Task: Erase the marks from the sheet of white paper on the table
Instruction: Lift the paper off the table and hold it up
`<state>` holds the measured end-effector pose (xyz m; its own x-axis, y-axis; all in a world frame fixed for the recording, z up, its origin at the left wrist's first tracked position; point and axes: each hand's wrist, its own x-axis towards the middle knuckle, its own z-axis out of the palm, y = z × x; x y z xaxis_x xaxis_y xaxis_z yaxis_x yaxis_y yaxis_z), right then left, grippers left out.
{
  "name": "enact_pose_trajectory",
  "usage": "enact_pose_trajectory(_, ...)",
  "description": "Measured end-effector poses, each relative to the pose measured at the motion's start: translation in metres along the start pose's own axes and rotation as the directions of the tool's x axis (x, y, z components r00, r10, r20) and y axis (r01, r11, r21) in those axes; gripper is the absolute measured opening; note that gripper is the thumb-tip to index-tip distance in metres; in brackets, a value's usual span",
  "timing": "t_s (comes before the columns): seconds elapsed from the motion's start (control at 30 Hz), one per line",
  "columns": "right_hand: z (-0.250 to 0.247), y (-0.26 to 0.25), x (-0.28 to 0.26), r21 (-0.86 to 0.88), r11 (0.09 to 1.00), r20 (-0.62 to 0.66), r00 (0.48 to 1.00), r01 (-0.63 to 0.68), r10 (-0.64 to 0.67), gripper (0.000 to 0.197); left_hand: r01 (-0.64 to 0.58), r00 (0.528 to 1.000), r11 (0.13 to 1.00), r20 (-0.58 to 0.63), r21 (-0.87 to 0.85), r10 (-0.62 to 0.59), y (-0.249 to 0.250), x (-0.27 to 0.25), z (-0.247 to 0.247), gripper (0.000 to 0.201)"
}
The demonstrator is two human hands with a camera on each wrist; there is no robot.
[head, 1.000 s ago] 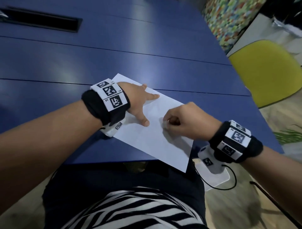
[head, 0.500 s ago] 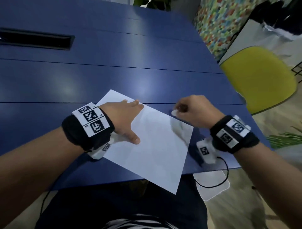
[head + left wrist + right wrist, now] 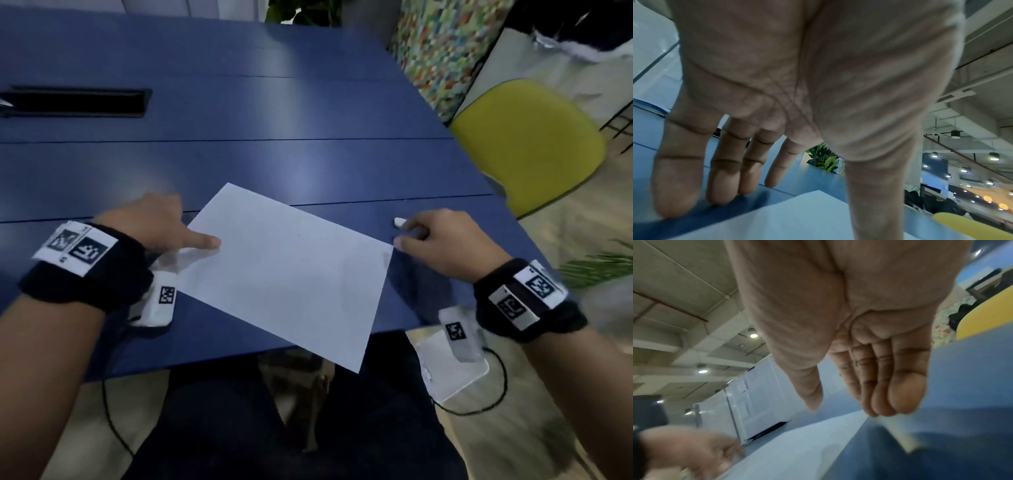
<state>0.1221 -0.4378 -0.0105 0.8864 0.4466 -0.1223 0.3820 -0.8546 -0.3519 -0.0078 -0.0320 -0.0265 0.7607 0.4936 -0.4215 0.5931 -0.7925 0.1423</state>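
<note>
From the head view, the white paper sheet (image 3: 287, 274) lay on the blue table (image 3: 239, 164), overhanging its near edge. My left hand (image 3: 154, 222) stayed slack, thumb pinning the sheet's edge. My right hand (image 3: 442, 240) hovered by the small white eraser (image 3: 399, 222); its grasp I could not tell. The left wrist view showed straight fingers (image 3: 723, 170) on the table. The right wrist view showed relaxed fingers (image 3: 890, 386), nothing between them. Advice: set the eraser well clear.

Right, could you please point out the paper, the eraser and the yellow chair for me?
paper (image 3: 291, 274): head view, middle of the sheet.
eraser (image 3: 399, 222): head view, its white end by the right fingertips.
yellow chair (image 3: 527, 144): head view, middle of the seat.
</note>
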Motion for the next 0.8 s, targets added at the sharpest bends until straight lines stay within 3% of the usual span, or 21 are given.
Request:
enact_pose_trajectory(0.13,0.036,-0.032,-0.084,-0.042,0.998,0.108,0.993,-0.044,0.049,0.061,0.032,0.999,0.999,-0.021,-0.020,-0.033,0.011,-0.016,0.012,0.074)
enact_pose_trajectory(0.2,0.054,-0.039,-0.104,-0.029,0.996,0.050,0.995,-0.089,0.090,0.072,0.026,0.999,0.999,-0.022,-0.044,-0.027,0.019,-0.026,0.016,0.069)
enact_pose_trajectory(0.33,0.068,-0.040,-0.115,0.144,0.980,-0.060,0.988,-0.134,0.144,0.077,0.051,0.999,0.996,0.010,-0.069,-0.050,0.017,-0.035,0.024,0.066)
enact_pose_trajectory(0.43,0.083,-0.032,-0.131,0.364,0.924,-0.128,0.977,-0.114,0.171,0.065,0.058,0.998,0.989,0.039,-0.132,-0.054,0.014,-0.046,0.031,0.069)
enact_pose_trajectory(0.47,0.089,-0.029,-0.138,0.480,0.870,-0.156,0.966,-0.111,0.209,0.064,0.070,0.997,0.985,0.045,-0.157,-0.063,0.014,-0.050,0.034,0.073)
enact_pose_trajectory(0.53,0.101,-0.025,-0.150,0.762,0.638,-0.133,0.935,-0.116,0.329,0.065,0.093,0.995,0.974,0.062,-0.208,-0.082,0.012,-0.055,0.040,0.084)
enact_pose_trajectory(0.6,0.107,-0.023,-0.156,0.914,0.391,-0.054,0.925,-0.106,0.377,0.064,0.101,0.994,0.955,0.070,-0.277,-0.084,0.010,-0.058,0.046,0.099)
enact_pose_trajectory(0.63,0.111,-0.019,-0.156,0.944,0.313,-0.022,0.924,-0.107,0.381,0.063,0.093,0.994,0.950,0.075,-0.299,-0.074,0.012,-0.062,0.048,0.103)
enact_pose_trajectory(0.67,0.112,-0.015,-0.155,0.962,0.252,-0.001,0.928,-0.101,0.373,0.062,0.084,0.995,0.939,0.085,-0.334,-0.059,0.016,-0.071,0.048,0.099)
enact_pose_trajectory(0.77,0.110,0.006,-0.157,0.990,0.115,0.035,0.932,-0.082,0.362,0.064,0.028,0.998,0.882,0.068,-0.470,0.004,0.031,-0.099,0.052,0.054)
enact_pose_trajectory(0.8,0.106,0.016,-0.161,0.995,0.074,0.044,0.935,-0.074,0.353,0.063,-0.009,0.999,0.870,0.038,-0.493,0.032,0.034,-0.105,0.056,0.049)
